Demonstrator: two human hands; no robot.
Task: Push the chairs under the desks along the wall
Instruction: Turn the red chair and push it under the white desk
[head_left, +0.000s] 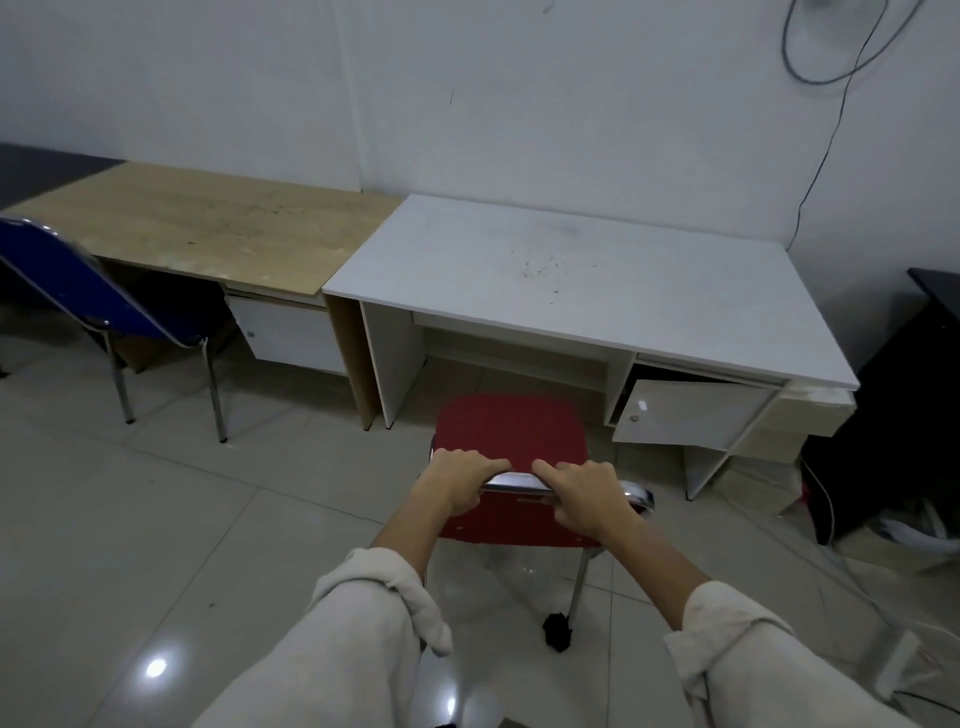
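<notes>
A red chair (511, 426) with a chrome frame stands on the tiled floor just in front of the white desk (587, 280), its seat facing the desk's knee space. My left hand (457, 480) and my right hand (587, 496) both grip the chrome top bar of its backrest. At the left, a blue chair (88, 283) stands partly tucked at the wooden desk (218, 223), its seat hidden below the desktop. Both desks stand against the white wall.
The white desk's cabinet door (685, 410) hangs open to the right of the knee space. A black cabinet (893, 400) with cables and clutter on the floor stands at far right. A cable (826, 150) hangs down the wall. Glossy tiles (156, 519) stretch to the left.
</notes>
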